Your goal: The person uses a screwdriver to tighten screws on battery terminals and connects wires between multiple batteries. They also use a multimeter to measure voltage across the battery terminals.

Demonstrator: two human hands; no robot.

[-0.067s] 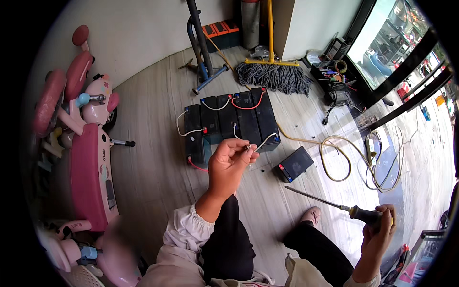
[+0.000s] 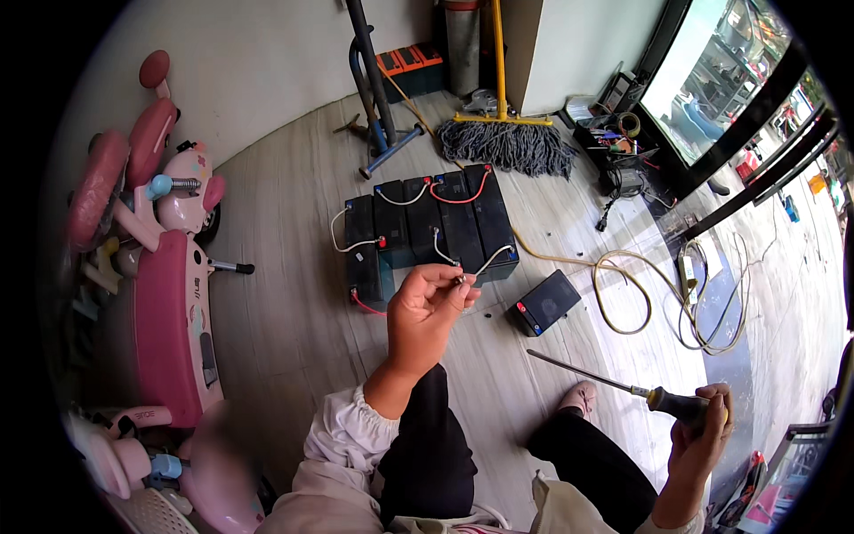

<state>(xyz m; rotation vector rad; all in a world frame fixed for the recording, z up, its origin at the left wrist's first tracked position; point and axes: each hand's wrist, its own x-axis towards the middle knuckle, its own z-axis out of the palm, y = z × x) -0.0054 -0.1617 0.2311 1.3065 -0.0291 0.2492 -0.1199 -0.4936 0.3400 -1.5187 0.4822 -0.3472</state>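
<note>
My left hand [image 2: 425,303] pinches a small metal piece [image 2: 460,279], perhaps a screw or bolt, between thumb and fingertips; its exact kind is too small to tell. Behind that hand, a row of black batteries [image 2: 458,214] stands on the floor, joined by white and red wires. My right hand [image 2: 699,429], at the lower right, is wrapped round the dark handle of a screwdriver [image 2: 598,377], whose long shaft points up and to the left. Between the screwdriver tip and the row lies a single black battery [image 2: 544,303] with red and blue terminals.
A pink scooter [image 2: 165,329] stands along the left. A yellow-handled mop [image 2: 507,142] and a metal stand [image 2: 378,107] are at the back. A box of tools [image 2: 618,142] sits by the glass door. A yellowish cable [image 2: 627,329] loops over the floor at right.
The view has shifted very slightly. Both hands keep their hold, with almost no movement.
</note>
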